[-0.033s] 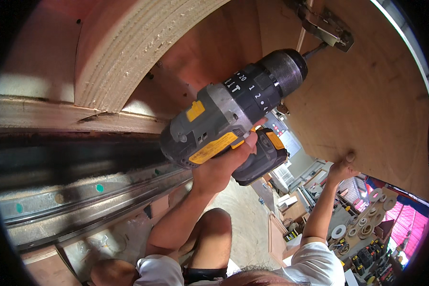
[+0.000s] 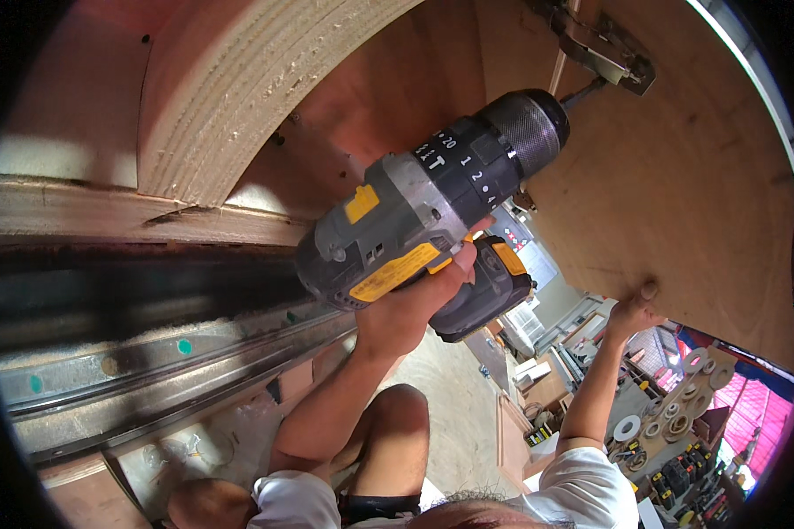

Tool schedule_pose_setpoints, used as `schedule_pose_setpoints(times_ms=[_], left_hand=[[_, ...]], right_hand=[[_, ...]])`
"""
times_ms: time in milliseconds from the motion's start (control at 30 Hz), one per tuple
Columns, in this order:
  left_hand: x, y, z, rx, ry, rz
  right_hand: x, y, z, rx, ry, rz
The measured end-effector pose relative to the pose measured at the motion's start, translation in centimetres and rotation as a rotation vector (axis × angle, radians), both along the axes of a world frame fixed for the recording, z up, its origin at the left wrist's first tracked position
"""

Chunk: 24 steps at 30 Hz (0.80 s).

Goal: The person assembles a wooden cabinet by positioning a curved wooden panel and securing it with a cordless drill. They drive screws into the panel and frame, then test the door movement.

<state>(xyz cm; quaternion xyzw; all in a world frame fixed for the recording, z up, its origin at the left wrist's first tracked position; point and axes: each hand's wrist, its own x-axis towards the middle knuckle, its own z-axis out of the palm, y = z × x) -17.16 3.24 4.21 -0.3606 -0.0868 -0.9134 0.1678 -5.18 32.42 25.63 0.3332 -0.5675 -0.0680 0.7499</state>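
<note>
My left hand (image 2: 406, 317), at the centre of the frame, is wrapped around the handle of a cordless drill (image 2: 415, 198). The drill is grey and black with yellow parts and lies diagonally, its rear toward the left and its knurled chuck (image 2: 534, 128) toward the upper right. The battery pack (image 2: 485, 300) sits just right of my fingers. From the chuck, the bit (image 2: 585, 93) reaches a metal hinge (image 2: 622, 66) on the wooden panel (image 2: 679, 194) at upper right; I cannot tell whether its tip is seated in a screw.

My right hand (image 2: 635, 313), right of centre, pinches the panel's lower edge, thumb against its visible face; the other fingers are partly hidden.

A curved timber piece (image 2: 238, 97) occupies the upper left. Below it, a metal rail (image 2: 150, 361) crosses the left side. Clear plastic wrapping (image 2: 212, 441) lies at lower left. Rolls of tape (image 2: 626, 428) and power tools (image 2: 684, 472) stand at lower right.
</note>
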Motion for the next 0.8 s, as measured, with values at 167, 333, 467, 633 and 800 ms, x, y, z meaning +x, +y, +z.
schedule_pose_setpoints(times_ms=[167, 333, 467, 633, 800], left_hand=[[-0.6, -0.3, 0.2, 0.034, -0.002, -0.016], [-0.3, -0.4, 0.0, 0.074, -0.016, -0.069], [-0.4, -0.3, -0.2, 0.055, -0.022, -0.021], [-0.3, 0.4, -1.3, 0.093, 0.008, -0.051], [-0.2, 0.5, -1.9, 0.045, -0.025, -0.055]], right_hand=[[-1.3, -0.5, 0.5, -0.04, -0.041, 0.142], [-1.1, 0.1, 0.4, -0.028, -0.078, 0.069], [-0.5, 0.6, 0.1, -0.082, -0.056, -0.025], [-1.2, -0.2, -0.7, -0.059, -0.08, 0.086], [-1.2, -0.1, -1.2, -0.094, -0.017, 0.037]])
